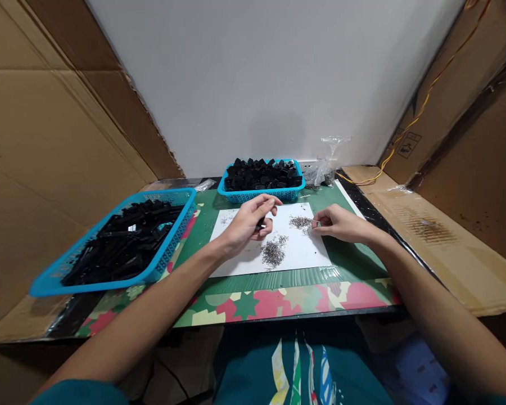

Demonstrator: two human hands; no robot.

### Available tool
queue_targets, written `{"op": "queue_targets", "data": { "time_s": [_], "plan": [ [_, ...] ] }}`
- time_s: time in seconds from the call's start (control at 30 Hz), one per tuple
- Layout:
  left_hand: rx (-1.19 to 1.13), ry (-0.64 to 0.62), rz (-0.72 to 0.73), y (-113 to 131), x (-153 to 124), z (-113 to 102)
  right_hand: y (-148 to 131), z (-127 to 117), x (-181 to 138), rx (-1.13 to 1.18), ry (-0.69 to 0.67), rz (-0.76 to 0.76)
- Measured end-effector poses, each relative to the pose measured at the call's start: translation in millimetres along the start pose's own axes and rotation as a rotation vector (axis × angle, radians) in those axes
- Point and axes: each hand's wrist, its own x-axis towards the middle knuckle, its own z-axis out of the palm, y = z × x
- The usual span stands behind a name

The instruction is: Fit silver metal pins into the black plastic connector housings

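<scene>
My left hand (248, 222) hovers over the white sheet (236, 264), its fingers curled around a small black piece (260, 224) that shows only in part. My right hand (339, 223) is at the sheet's right side, thumb and fingertips pinched together beside a pile of tiny metal pieces (299, 221). Something thin and shiny shows at those fingertips, too small to name. A second, larger pile of tiny metal pieces (272, 254) lies nearer to me, below my left hand. A sparse scatter of small bits (226, 216) lies at the sheet's far left.
At the left stands a blue basket (152, 275) of long black parts. Another blue basket (257, 196) holds many small black parts at the back. Clear plastic bags (320, 173) are beside it. Cardboard walls (46, 129) flank the green mat (349, 259); a yellow wire (424, 107) runs down the right.
</scene>
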Motion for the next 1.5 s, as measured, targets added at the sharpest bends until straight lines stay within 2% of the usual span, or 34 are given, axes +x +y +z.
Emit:
{"op": "queue_targets", "data": {
  "time_s": [0.13, 0.27, 0.57, 0.73, 0.97, 1.17, 1.3, 1.5],
  "plan": [
    [-0.078, -0.117, -0.04, -18, -6, 9, -15, 4, -3, 0.158, 0.09, -0.101],
    [-0.09, -0.158, -0.055, -27, -16, 11, -33, 20, -7, 0.339, 0.174, -0.182],
    [-0.207, -0.26, -0.08, -31, -23, 21, -49, 43, -13, 0.321, 0.368, -0.339],
    [-0.179, -0.188, -0.009, -34, -23, 23, -53, 45, -13, 0.283, 0.416, -0.357],
    [-0.108, -0.083, 0.027, -38, -22, 22, -48, 47, -19, 0.09, 0.431, -0.402],
    [-0.01, -0.084, 0.053, -36, -19, 16, -46, 49, -18, -0.034, 0.486, -0.408],
    [0.064, -0.134, 0.063, -33, -18, 13, -48, 47, -19, -0.004, 0.459, -0.414],
    [-0.138, -0.222, -0.056, -26, -20, 11, -49, 39, -17, 0.246, 0.532, -0.266]
  ]
}}
